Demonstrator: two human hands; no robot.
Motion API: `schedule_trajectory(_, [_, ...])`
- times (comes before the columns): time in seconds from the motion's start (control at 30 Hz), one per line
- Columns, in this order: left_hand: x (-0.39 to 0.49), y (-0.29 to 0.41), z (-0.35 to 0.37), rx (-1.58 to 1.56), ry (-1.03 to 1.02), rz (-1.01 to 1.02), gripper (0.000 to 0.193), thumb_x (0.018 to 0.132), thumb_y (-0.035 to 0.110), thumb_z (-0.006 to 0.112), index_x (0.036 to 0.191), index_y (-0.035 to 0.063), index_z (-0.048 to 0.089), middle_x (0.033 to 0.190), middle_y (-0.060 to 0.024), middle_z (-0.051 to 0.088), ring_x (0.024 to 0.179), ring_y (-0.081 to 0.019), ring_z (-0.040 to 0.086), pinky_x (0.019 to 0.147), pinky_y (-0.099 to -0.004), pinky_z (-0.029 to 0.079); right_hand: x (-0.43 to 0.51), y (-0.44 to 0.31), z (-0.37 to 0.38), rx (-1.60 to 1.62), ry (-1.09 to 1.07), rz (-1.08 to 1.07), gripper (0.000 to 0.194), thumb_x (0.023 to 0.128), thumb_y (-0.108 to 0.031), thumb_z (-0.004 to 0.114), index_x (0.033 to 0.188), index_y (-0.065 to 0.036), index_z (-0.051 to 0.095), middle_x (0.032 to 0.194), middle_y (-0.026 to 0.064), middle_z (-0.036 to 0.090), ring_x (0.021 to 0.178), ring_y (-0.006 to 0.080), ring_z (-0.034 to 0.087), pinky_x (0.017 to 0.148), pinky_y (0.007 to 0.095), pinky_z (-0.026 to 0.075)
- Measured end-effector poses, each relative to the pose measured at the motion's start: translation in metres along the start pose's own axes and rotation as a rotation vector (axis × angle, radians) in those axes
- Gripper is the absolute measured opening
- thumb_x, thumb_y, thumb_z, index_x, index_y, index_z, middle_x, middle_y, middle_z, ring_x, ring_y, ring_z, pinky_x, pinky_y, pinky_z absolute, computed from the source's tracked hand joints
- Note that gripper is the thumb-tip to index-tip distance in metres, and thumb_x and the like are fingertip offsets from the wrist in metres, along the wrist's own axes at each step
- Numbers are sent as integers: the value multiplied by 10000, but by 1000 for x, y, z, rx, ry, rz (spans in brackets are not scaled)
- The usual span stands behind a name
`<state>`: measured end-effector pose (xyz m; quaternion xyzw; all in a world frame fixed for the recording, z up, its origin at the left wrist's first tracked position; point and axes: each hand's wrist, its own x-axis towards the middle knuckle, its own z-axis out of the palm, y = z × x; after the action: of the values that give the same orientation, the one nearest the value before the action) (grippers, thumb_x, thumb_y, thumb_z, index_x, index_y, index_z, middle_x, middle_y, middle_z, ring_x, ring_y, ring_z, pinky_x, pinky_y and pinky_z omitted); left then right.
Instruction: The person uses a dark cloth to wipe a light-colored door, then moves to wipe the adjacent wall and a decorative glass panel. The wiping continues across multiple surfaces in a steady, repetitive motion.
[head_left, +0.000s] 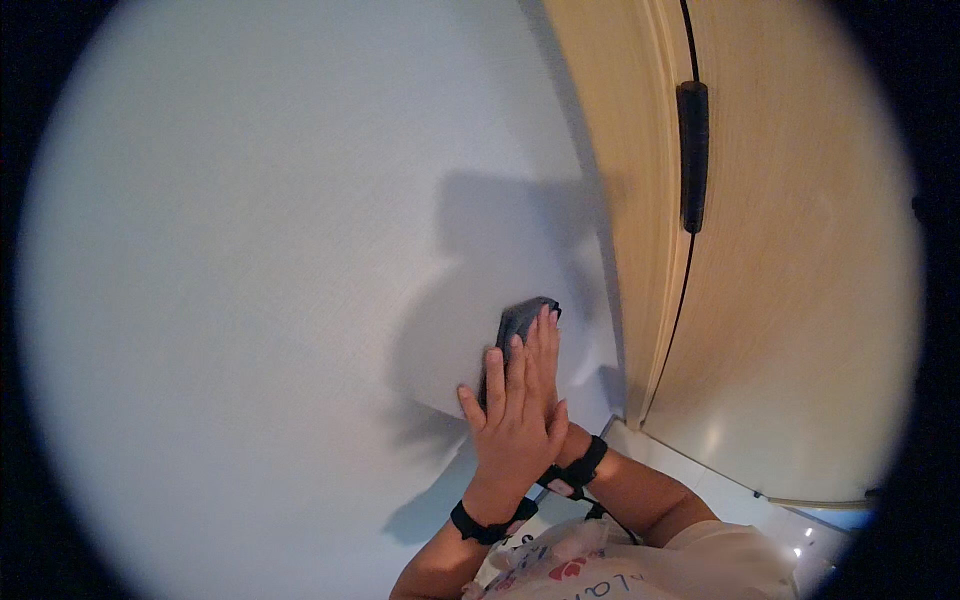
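Observation:
Against a pale wall (247, 247), a dark grey cloth (517, 319) is held under both hands. My right hand (548, 360) lies flat on it, fingers together and pointing up, with part of its back hidden. Over the lower part of that hand rests my left hand (514, 435), its fingers spread and some of them lying on the cloth. The cloth's upper end and a strip of its left edge show; the rest is covered. Each wrist wears a black strap, the left strap (491, 525) and the right strap (581, 469).
Right of the wall stands a light wood panel (787, 262) with a long black handle (694, 157) beside a dark seam. Wood trim (630, 225) edges the wall there. Light floor (697, 472) shows below. A head-and-shoulders shadow falls around my hands.

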<state>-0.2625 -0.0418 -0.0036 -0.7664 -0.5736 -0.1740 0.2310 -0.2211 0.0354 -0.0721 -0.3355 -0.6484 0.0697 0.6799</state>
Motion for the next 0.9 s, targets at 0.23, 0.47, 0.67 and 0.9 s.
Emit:
schedule_trajectory(0.23, [39, 25, -4, 2, -111, 26, 797, 857, 401, 641, 1499, 5, 384, 1611, -154, 281, 1511, -364, 168, 1122, -684, -28, 0, 24, -8, 50, -33, 81, 785, 1013, -457, 464, 1574, -53, 92, 1636, 215, 52, 1505, 416, 48, 1193, 562, 92])
schedule_trajectory(0.47, [64, 27, -7, -66, -141, 92, 804, 861, 399, 634, 1511, 10, 363, 1617, -142, 275, 1513, -351, 174, 1134, -664, -24, 1, 48, -12, 55, -79, 146, 773, 1033, -496, 412, 1596, -110, 50, 1656, 158, 23, 1520, 359, 42, 1209, 518, 88])
schedule_trajectory(0.67, [41, 16, -1, -33, -111, 102, 799, 858, 402, 628, 1525, 52, 363, 1620, -103, 284, 1510, -346, 183, 1152, -617, -64, 12, 27, -2, 176, 121, 146, 760, 1048, -496, 392, 1608, -153, 12, 1670, 106, -12, 1528, 309, 50, 1213, 487, 112])
schedule_trajectory(0.9, [26, 14, -17, -11, -71, 124, 756, 866, 417, 610, 1506, 72, 407, 1601, -64, 332, 1510, -313, 198, 1161, -595, -97, 41, -55, -67, 98, -335, 942, 784, 1029, -496, 446, 1601, -237, -21, 1668, 96, -52, 1528, 290, 63, 1215, 488, 101])
